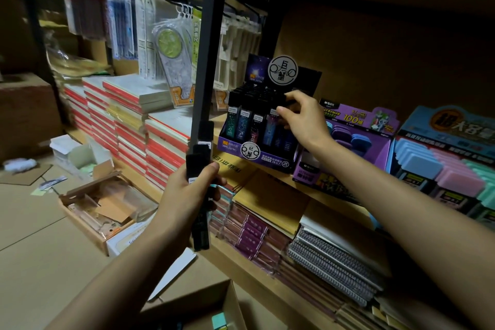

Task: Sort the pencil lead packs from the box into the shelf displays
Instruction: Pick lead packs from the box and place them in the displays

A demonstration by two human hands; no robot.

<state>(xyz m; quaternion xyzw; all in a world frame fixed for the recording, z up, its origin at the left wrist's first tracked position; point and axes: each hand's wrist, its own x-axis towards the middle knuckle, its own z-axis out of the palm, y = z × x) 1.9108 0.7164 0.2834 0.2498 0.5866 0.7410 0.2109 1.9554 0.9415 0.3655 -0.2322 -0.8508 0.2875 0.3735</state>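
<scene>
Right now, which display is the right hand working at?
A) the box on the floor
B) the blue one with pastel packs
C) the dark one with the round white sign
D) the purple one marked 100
C: the right hand pinches a black pack in the dark display, left of the purple display.

A round white sign (283, 70) on the dark purple cardboard display box (232, 146) reads "巨蟹", the light purple cardboard display header (356, 116) bears "M&G" and "100", the blue cardboard display header (452, 126) "大容", and a hanging yellow-green ruler pack (197, 35) "直尺".
</scene>
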